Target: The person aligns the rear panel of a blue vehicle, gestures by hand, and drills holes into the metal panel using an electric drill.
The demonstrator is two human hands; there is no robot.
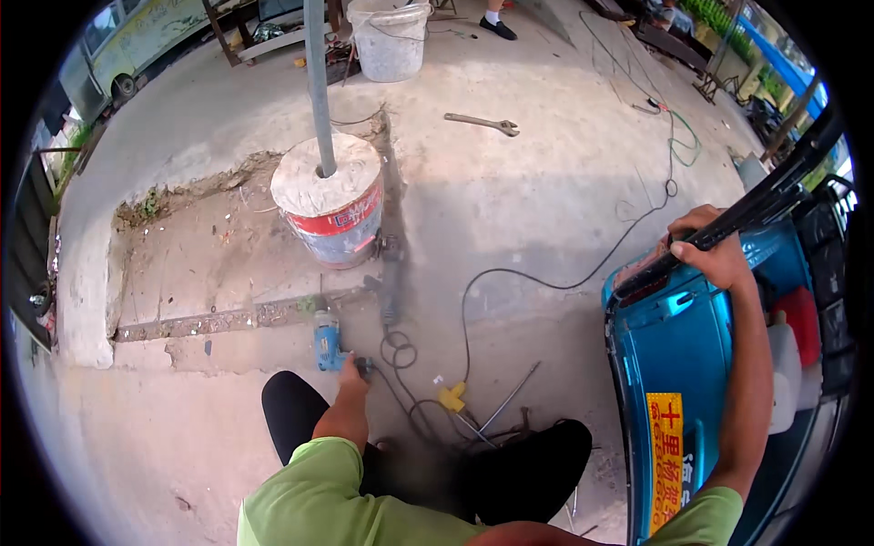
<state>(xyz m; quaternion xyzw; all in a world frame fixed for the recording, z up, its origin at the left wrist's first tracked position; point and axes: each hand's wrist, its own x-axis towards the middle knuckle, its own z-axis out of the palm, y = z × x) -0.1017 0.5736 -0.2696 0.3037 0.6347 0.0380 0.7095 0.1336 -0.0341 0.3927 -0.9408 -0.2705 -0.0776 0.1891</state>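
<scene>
My left hand (353, 371) is closed around the handle of a blue pistol-shaped power tool (327, 342), held low over the concrete with its grey nose pointing away from me. A black cord runs near the handle end. On the right, my right hand (717, 253) is wrapped around a black bar (757, 207) on a blue vehicle (657, 350). Just beyond the power tool, a long dark tool (390, 280) lies on the ground beside a weighted bucket (330, 218). Nearer my knees are a yellow cord connector (452, 397) and a thin metal rod (512, 397).
A grey pole (318, 82) rises from the weighted bucket. An adjustable wrench (483, 123) lies farther out. Black cable (537, 278) loops across the concrete. At the back stand a white bucket (390, 45) and another person's foot in a black shoe (499, 29).
</scene>
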